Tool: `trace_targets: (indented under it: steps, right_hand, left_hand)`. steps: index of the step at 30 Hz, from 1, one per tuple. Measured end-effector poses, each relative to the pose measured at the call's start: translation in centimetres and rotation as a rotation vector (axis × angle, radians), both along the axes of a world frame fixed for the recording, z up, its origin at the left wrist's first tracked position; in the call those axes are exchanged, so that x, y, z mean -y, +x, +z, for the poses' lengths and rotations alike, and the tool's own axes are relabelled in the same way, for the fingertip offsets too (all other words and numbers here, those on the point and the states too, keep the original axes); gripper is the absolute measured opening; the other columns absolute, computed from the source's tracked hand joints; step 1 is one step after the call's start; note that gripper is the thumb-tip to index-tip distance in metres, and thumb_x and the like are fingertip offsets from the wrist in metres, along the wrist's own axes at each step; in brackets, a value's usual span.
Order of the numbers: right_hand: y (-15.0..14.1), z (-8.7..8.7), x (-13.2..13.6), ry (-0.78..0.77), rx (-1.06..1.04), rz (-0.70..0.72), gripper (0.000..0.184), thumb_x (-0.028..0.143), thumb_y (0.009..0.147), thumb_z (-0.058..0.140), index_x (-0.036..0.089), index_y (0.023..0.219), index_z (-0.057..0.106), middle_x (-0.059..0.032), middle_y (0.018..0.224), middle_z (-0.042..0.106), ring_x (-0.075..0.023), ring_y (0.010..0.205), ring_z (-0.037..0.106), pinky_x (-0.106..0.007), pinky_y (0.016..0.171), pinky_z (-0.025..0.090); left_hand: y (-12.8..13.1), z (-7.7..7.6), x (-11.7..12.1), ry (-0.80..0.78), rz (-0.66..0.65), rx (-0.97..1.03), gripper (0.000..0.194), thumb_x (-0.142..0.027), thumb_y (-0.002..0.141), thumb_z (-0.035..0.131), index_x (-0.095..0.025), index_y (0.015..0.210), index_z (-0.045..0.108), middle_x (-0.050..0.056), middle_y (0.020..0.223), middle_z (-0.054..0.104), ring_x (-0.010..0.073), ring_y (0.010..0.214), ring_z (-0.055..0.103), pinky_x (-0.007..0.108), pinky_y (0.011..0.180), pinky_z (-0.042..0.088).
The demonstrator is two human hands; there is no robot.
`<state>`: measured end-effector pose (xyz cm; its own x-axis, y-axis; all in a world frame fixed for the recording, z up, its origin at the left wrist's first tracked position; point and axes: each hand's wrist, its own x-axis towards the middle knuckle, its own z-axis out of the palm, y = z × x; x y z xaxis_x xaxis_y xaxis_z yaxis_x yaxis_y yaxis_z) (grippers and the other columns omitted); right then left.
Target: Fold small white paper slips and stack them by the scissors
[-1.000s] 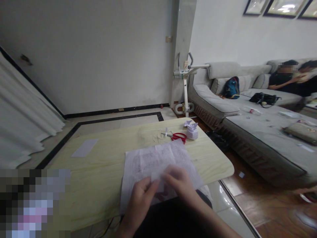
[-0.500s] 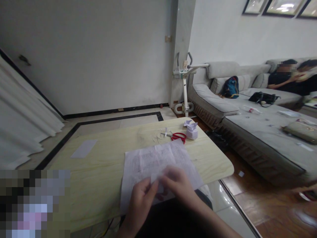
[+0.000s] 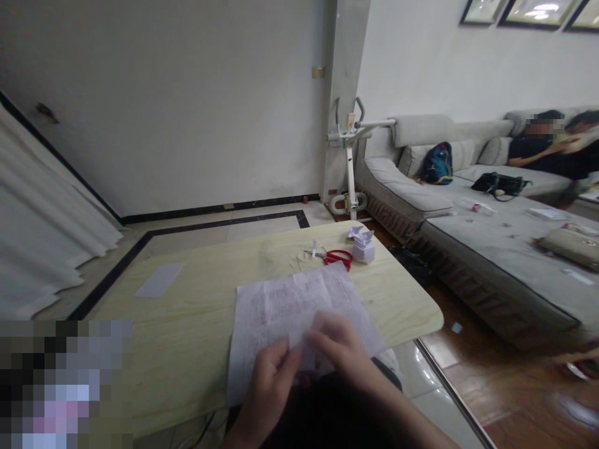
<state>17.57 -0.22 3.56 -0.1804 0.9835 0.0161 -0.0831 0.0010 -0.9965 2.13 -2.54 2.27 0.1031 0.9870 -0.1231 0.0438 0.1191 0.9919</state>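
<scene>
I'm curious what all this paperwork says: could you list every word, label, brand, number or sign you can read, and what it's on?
No text can be read here.
Large sheet on the table: faint rows like print, too blurred to read.
Small paper between the left hand and right hand: too blurred to tell.
Framed pictures on the wall: no lettering can be made out.

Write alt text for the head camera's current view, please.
A person's left hand and right hand hold a small, blurred pale piece, seemingly paper, above a printed sheet on a light table. Red-handled scissors and folded paper shapes lie beyond.
</scene>
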Motion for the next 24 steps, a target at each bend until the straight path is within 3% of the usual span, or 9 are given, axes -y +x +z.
trace_targets:
  steps: [4,8,14,21,24]
  right_hand:
    - [0.1,-0.2,0.1,-0.087,-0.085,-0.012,0.025,0.034,0.076,0.067,0.020,0.061,0.052,0.0042,0.057,0.050,-0.0124,0.053,0.048,-0.023,0.048,0.038]
    - [0.0,-0.4,0.0,-0.075,-0.098,-0.043,0.029,0.036,0.076,0.068,0.020,0.060,0.049,0.0045,0.056,0.048,-0.0117,0.054,0.045,-0.022,0.049,0.037]
    - [-0.3,-0.2,0.5,-0.129,-0.091,0.110,0.026,0.041,0.075,0.072,0.019,0.071,0.060,0.0018,0.064,0.058,-0.0144,0.059,0.055,-0.023,0.052,0.042]
    - [-0.5,0.0,1.2,-0.179,-0.146,0.043,0.016,0.032,0.073,0.071,0.020,0.069,0.062,0.0005,0.067,0.062,-0.0160,0.064,0.058,-0.024,0.059,0.047]
    - [-0.6,-0.1,1.1,-0.164,-0.154,0.077,0.019,0.034,0.074,0.071,0.019,0.068,0.061,0.0014,0.065,0.059,-0.0143,0.060,0.054,-0.023,0.055,0.044]
  left_hand:
    - [-0.3,-0.4,0.2,-0.006,0.013,-0.027,0.029,-0.047,0.082,0.063,-0.020,0.071,0.068,0.001,0.063,0.068,0.0207,0.058,0.067,0.028,0.055,0.055]
    - [-0.7,0.0,0.3,0.037,-0.114,-0.069,0.038,-0.044,0.089,0.054,-0.021,0.060,0.066,0.002,0.056,0.068,0.0207,0.059,0.067,0.029,0.067,0.055]
    - [-0.9,0.9,0.1,0.139,-0.162,-0.168,0.048,-0.044,0.092,0.049,-0.022,0.051,0.063,0.003,0.051,0.065,0.0198,0.055,0.064,0.027,0.061,0.051]
    - [-1.0,0.1,0.6,0.069,-0.079,-0.116,0.034,-0.045,0.085,0.059,-0.023,0.061,0.068,0.001,0.053,0.066,0.0211,0.058,0.065,0.030,0.069,0.052]
    - [-1.0,0.2,0.5,0.068,-0.114,-0.109,0.042,-0.045,0.087,0.056,-0.023,0.052,0.062,0.002,0.051,0.063,0.0204,0.057,0.063,0.030,0.069,0.051]
